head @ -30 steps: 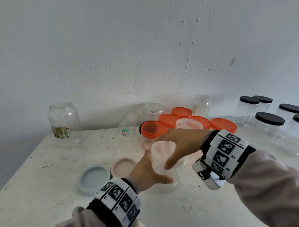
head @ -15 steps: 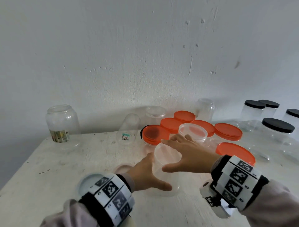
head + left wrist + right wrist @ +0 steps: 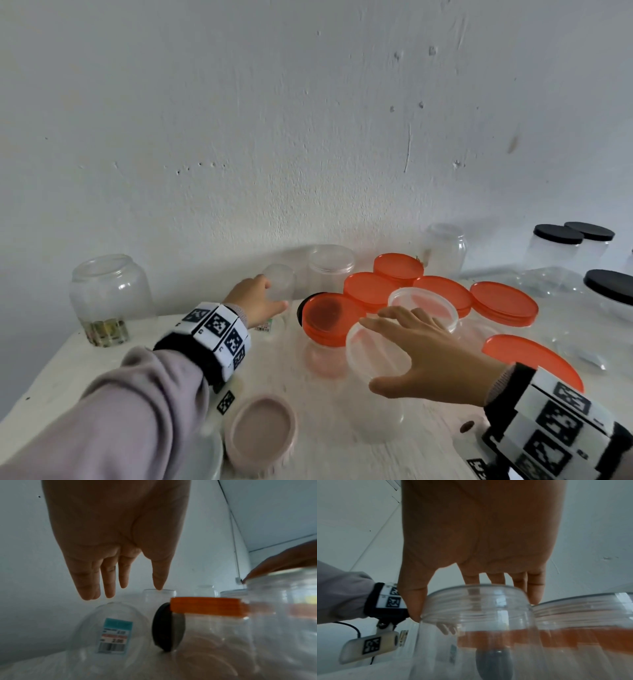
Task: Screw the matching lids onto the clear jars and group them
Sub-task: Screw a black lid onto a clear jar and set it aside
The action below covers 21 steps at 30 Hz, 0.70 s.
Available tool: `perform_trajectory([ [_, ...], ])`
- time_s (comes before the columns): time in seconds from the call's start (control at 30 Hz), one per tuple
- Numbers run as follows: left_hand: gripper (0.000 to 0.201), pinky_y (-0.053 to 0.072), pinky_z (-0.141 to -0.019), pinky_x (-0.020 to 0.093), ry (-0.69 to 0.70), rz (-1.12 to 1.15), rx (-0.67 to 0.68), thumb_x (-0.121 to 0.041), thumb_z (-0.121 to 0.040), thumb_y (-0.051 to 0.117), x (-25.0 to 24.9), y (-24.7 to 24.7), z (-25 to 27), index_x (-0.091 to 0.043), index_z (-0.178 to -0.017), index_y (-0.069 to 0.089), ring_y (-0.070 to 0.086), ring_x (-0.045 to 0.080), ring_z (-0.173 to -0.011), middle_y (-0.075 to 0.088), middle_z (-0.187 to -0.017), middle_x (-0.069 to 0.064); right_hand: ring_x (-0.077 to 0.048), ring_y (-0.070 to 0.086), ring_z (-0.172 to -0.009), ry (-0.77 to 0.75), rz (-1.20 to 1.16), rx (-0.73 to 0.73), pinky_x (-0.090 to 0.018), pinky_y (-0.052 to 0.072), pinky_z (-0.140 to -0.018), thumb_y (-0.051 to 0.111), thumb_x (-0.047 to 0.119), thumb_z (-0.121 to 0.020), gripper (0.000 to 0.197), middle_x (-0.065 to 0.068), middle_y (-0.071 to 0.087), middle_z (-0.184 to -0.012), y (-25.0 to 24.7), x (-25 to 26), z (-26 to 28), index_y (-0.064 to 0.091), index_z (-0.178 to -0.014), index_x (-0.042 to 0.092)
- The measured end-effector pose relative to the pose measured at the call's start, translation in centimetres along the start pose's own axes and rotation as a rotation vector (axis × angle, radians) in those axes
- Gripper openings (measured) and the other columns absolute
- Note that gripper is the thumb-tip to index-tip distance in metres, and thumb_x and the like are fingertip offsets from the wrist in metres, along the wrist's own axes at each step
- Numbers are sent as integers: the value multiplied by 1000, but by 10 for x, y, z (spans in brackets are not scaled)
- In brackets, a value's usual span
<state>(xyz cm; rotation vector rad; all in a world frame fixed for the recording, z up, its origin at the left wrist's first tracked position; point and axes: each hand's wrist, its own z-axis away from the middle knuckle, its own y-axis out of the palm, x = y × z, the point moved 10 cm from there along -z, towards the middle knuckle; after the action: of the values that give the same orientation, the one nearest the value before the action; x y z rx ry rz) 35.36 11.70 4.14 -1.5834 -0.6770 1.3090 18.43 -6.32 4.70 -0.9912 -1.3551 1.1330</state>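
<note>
A plain room: scuffed white table (image 3: 85, 356) against a bare, pitted plaster wall (image 3: 239, 120).

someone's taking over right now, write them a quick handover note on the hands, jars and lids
Left hand: open, reaching for the small labelled jar lying on its side; no grip yet.
Right hand: fingers and thumb round the rim of the open clear jar at centre.
Done: black-lidded jars grouped far right; some orange-lidded jars behind.
Left: several jars are open; a pink lid and an orange lid lie loose on the table.
</note>
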Motion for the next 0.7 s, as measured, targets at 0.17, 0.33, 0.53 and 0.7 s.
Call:
perform_trajectory([
  [0.17,76,42,-89,29,-148,-116,91,-57,-89,52,20,20,-20,-3,-138,31,52,27,-120,51,-133,12,-6,3,-137,-14,51,14,-35,10,-113,48,62,-81,75,17,11,-152,-2,6,4,14,-145,45],
  [0.33,80,41,-84,28,-234,-90,145,-60,-87,53,35,34,-27,-3,-138,28,56,27,-115,56,-126,10,-4,3,-137,-78,13,-21,-32,10,-114,46,58,-86,71,20,10,-151,-12,49,7,12,-147,43],
  [0.53,69,43,-61,27,-302,61,167,-57,-84,52,58,25,-18,-8,-130,38,56,19,-75,53,-88,7,-18,26,-129,-148,-172,-94,-34,27,-108,49,45,-91,61,4,35,-140,-12,125,-25,27,-145,28],
  [0.7,65,52,-77,32,-295,382,99,-56,-82,59,92,-2,9,-4,-120,50,62,24,-84,62,-100,11,-32,35,-128,44,-217,-32,-41,33,-106,48,34,-95,48,-12,42,-136,8,130,-91,40,-137,12],
])
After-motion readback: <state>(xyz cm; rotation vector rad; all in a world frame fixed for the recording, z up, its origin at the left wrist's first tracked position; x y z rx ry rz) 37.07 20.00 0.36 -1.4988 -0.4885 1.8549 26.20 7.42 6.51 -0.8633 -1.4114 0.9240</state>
